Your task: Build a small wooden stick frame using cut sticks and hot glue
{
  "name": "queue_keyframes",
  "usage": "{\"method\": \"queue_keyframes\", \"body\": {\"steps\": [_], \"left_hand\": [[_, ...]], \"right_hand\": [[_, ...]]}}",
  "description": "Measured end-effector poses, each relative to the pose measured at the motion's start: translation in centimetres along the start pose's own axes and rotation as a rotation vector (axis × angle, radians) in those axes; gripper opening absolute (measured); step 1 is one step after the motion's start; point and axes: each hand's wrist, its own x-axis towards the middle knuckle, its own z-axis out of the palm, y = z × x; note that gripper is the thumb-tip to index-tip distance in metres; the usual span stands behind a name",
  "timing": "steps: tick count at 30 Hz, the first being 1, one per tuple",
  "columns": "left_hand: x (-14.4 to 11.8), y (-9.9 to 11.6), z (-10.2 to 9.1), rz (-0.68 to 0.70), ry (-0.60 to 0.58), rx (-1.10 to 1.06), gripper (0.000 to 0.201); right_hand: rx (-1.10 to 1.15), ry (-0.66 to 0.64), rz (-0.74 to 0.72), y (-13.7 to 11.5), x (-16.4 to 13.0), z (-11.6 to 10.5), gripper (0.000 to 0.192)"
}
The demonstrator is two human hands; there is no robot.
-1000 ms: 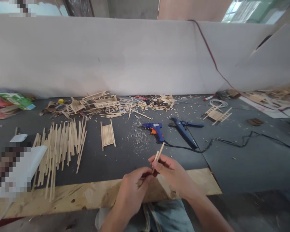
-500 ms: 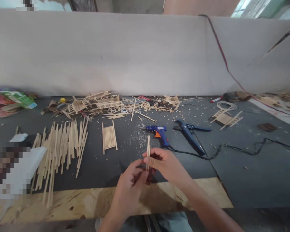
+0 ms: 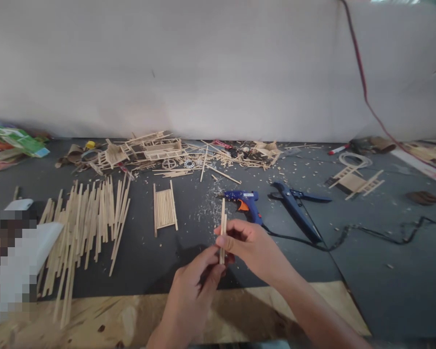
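Two thin wooden sticks (image 3: pixel 223 225) stand nearly upright side by side between my hands, one reaching higher than the other. My right hand (image 3: pixel 249 245) pinches them around the middle with thumb and fingers. At their lower ends my left hand (image 3: pixel 198 286) closes its thumb and fingertips on them. Just beyond my right hand lies a blue hot glue gun (image 3: pixel 249 201) with an orange trigger. To the left, a small panel of sticks (image 3: pixel 165 208) joined in a frame lies flat on the dark table top (image 3: pixel 138 271).
Many loose sticks (image 3: pixel 90 218) are spread at the left. A blue cutter (image 3: pixel 298 213) and a black cord (image 3: pixel 312 245) lie right. Stick models (image 3: pixel 160 150) and offcuts line the wall (image 3: pixel 203 72). A small stick piece (image 3: pixel 354 182) sits far right.
The view has tipped downward and shifted slightly. Both hands still grip the sticks, and more of the sticks' lower length now shows between my fingers.
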Motion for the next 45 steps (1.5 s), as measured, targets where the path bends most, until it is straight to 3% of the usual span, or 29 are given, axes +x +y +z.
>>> {"method": "queue_keyframes", "body": {"steps": [8,15,21,28,36,45], "left_hand": [[1.7,-1.5,-0.6,-0.044,0.047,-0.145,0.027],[2.4,-3.1,-0.4,-0.080,0.069,-0.053,0.021],[1.9,-2.7,-0.2,-0.078,0.060,-0.089,0.022],[1.1,-2.4,-0.2,0.026,0.030,-0.145,0.023],[-1.1,-0.8,0.2,0.183,0.198,0.011,0.020],[-3.1,-0.2,1.5,0.380,0.295,0.191,0.025]], "right_hand": [[-0.076,-0.067,-0.036,0.2,1.5,-0.1,0.018],[-0.198,0.067,0.052,1.2,1.5,0.2,0.014],[-0.125,0.049,0.087,1.0,1.2,0.1,0.014],[-0.005,0.000,0.032,-0.2,0.1,-0.4,0.019],[0.039,-0.029,-0.006,-0.6,-1.5,0.0,0.016],[0.096,-0.015,-0.026,-0.7,-3.8,0.1,0.018]]}}
